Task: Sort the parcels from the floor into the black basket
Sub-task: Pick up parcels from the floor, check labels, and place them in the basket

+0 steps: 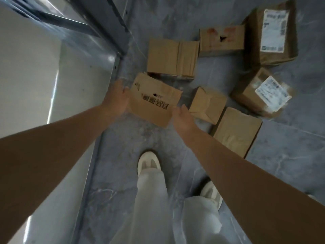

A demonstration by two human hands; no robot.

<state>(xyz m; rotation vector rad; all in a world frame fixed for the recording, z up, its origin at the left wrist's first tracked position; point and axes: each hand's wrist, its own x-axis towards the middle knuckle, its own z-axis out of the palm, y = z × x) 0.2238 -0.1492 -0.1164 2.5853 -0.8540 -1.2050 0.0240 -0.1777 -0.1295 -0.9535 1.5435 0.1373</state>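
A brown cardboard parcel with black printed characters [154, 99] sits tilted just above the grey floor, held between both hands. My left hand [117, 98] presses its left side and my right hand [182, 118] presses its near right edge. Several more cardboard parcels lie on the floor beyond: a plain box [172, 58], a box with a torn hole [221, 40], a small box [207, 104], a flat one [237, 131] and two with white labels [273, 32] [262, 92]. The black basket is out of view.
A grey metal shelving rack [112, 27] with a pale shelf [26, 76] runs along the left. My legs in light trousers and white shoes [149, 163] stand on the grey marbled floor [123, 164] below the hands.
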